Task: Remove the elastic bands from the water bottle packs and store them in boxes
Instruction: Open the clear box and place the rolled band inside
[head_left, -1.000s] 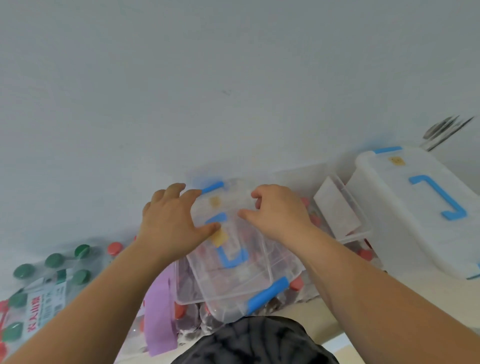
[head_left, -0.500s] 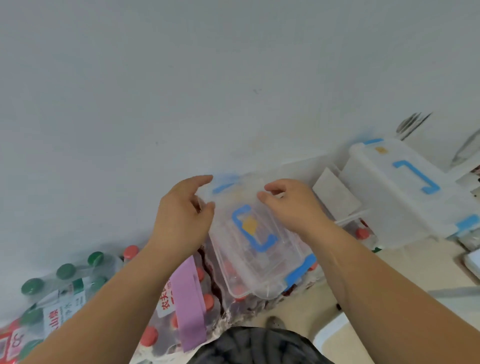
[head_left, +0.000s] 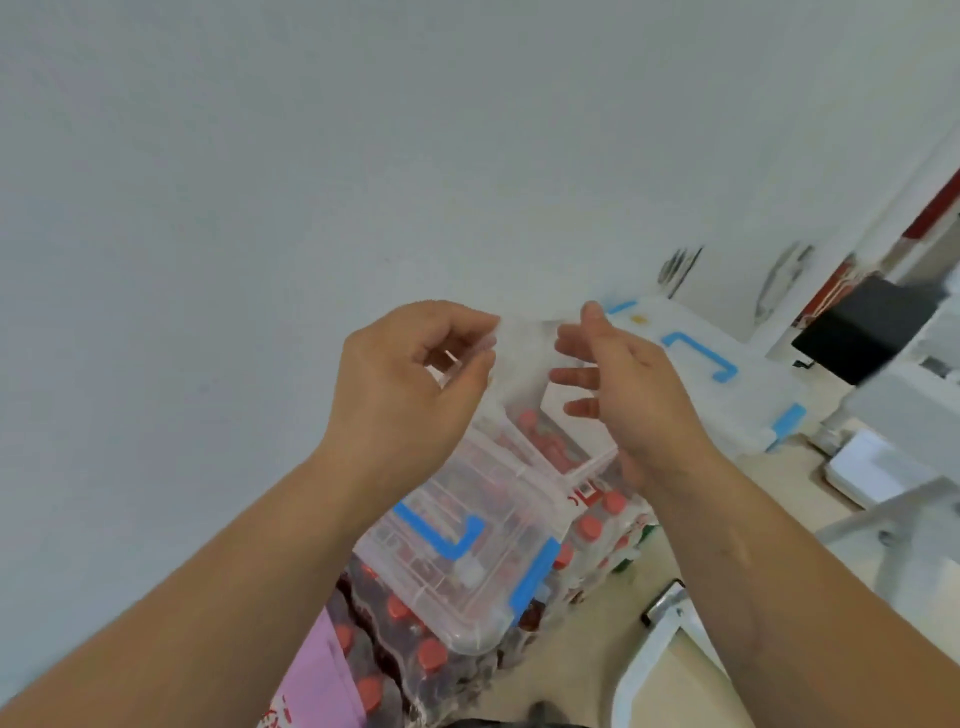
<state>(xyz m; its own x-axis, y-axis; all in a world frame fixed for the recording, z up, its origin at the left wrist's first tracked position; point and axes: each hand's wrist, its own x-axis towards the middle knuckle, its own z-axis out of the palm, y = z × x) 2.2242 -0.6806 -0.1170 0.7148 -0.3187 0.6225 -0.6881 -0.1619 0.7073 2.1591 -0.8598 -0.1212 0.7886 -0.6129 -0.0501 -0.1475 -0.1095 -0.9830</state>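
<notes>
Between your raised hands, in the head view, hangs a pale translucent strip (head_left: 519, 353), blurred, probably an elastic band: your left hand (head_left: 410, 384) pinches its left end, your right hand (head_left: 618, 384) is half open at its right end. Its long axis runs left to right. Directly below, nearer you, sits the clear plastic box with blue latches (head_left: 467, 545) on red-capped bottle packs (head_left: 405, 654).
</notes>
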